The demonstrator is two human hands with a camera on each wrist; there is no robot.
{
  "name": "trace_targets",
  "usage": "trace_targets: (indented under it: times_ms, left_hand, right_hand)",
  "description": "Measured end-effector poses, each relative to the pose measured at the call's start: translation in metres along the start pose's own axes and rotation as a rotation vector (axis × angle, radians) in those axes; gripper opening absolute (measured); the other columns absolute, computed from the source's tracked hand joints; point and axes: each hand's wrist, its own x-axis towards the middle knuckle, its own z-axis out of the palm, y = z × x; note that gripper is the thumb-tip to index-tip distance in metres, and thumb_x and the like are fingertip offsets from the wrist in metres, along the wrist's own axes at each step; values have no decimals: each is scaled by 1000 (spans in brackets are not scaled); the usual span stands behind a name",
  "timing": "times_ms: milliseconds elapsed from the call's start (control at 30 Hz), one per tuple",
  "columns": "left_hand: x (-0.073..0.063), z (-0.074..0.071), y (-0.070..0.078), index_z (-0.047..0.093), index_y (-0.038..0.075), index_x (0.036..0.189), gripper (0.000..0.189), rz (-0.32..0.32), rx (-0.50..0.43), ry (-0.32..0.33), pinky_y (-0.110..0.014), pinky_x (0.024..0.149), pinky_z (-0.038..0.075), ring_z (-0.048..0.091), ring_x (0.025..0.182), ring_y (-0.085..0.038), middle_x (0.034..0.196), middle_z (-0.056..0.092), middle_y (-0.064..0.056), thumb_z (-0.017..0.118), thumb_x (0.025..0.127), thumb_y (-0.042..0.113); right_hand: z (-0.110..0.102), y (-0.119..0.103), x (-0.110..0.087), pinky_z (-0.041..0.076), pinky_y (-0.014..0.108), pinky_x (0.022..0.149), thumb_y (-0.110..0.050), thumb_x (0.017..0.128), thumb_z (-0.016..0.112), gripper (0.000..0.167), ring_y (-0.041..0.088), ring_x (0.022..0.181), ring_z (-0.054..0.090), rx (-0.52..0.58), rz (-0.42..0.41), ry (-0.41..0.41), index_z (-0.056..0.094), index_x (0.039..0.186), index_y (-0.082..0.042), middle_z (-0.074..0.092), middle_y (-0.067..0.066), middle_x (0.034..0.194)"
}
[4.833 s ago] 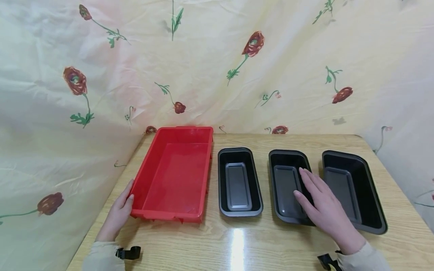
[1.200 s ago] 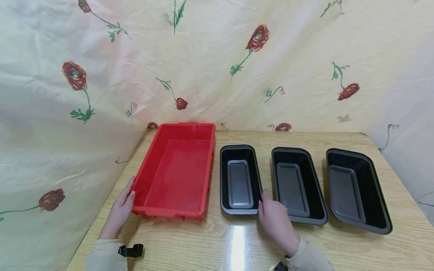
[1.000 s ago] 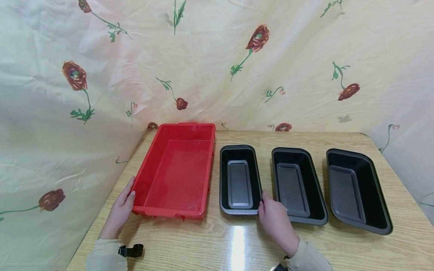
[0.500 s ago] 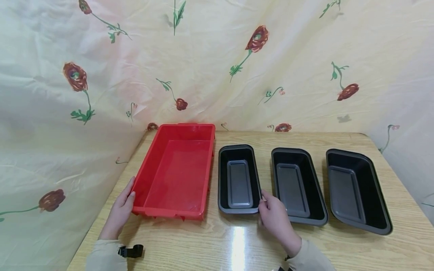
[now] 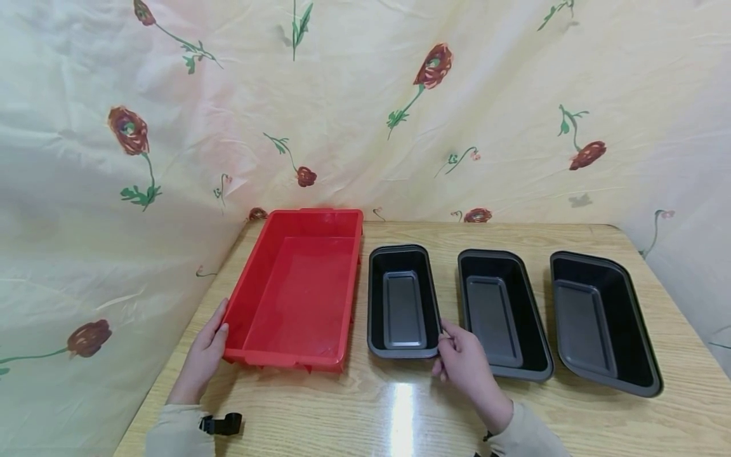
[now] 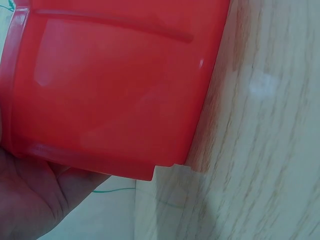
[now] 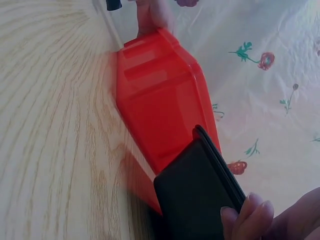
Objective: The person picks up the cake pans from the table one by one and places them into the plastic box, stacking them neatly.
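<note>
On the left of the table lies a shallow red plastic tray (image 5: 302, 298). My left hand (image 5: 201, 355) grips its rim near the front left corner; in the left wrist view the palm (image 6: 30, 195) is beneath the rim and the fingers are mostly hidden. Right of the tray stands a dark loaf pan (image 5: 404, 311). My right hand (image 5: 465, 358) holds this pan by its near right corner, fingertips at the rim. In the right wrist view the pan's rim (image 7: 220, 165) looks doubled, and its dark side wall shows below.
Two more dark loaf pans, a middle one (image 5: 497, 317) and a right-hand one (image 5: 594, 324), stand to the right. A flowered cloth (image 5: 342, 95) hangs behind the wooden table (image 5: 342, 412) and along its left side.
My right hand has come left from above the middle pan and now holds the left pan's near corner. That pan has shifted very slightly. The left hand keeps its hold on the tray.
</note>
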Motion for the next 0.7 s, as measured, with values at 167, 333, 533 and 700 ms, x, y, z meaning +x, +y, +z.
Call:
trace_targets:
  times_ms: [167, 333, 533, 700]
  left_hand:
    - [0, 1, -1, 12, 18, 158, 56, -1, -1, 6, -4, 86, 34, 24, 140, -41, 161, 14, -17, 34, 107, 21]
    - [1, 1, -1, 12, 20, 158, 56, -4, -5, 5, -5, 87, 35, 25, 140, -41, 161, 14, -16, 34, 107, 22]
    - [1, 1, -1, 12, 20, 158, 56, -7, -10, 2, -5, 87, 35, 24, 140, -40, 161, 14, -16, 35, 107, 21]
    - [1, 1, -1, 12, 20, 158, 56, -14, 5, 4, -6, 88, 34, 24, 141, -40, 161, 14, -15, 34, 107, 22]
  right_hand:
    - [-1, -3, -2, 51, 32, 44, 3, 99, 41, 48, 21, 45, 57, 43, 29, -3, 30, 145, 14, 63, 15, 60]
    - [-4, -8, -2, 52, 33, 46, 1, 99, 41, 49, 23, 48, 59, 51, 30, 5, 30, 145, 13, 59, 13, 56]
    - [-7, -12, -1, 53, 31, 47, 1, 100, 41, 49, 27, 51, 61, 77, 19, 16, 31, 146, 12, 60, 14, 56]
    - [-8, -19, -1, 52, 30, 46, 2, 99, 41, 48, 29, 51, 61, 122, -14, 16, 32, 146, 12, 60, 16, 57]
